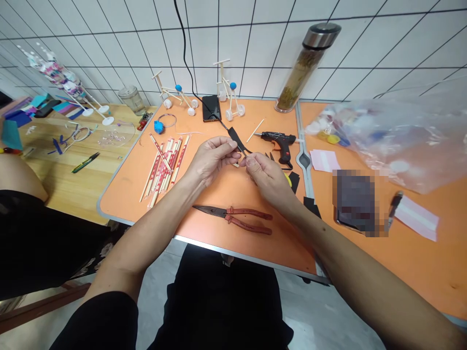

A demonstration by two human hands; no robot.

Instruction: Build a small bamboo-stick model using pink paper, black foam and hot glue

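My left hand (pixel 220 154) and my right hand (pixel 263 171) meet over the middle of the orange table, fingertips pinched. Between them is a small thin piece, partly covered by the fingers; its kind does not show. Just behind the fingers lies a black block on a cable (pixel 235 137). Long-nose pliers (pixel 233 214) with red handles rest in front of my hands. A black glue gun (pixel 279 142) lies beyond my right hand, near a loose wooden stick (pixel 255 130). Left of my left hand are several wrapped chopsticks (pixel 164 165).
Two stick models with wheels and blue balls (pixel 178 88) stand at the back beside a phone (pixel 211 108). A glass tea bottle (pixel 304 73) stands by the wall. A plastic bag (pixel 408 141) and pink papers (pixel 324 161) lie right. Another person's leg (pixel 22 180) is left.
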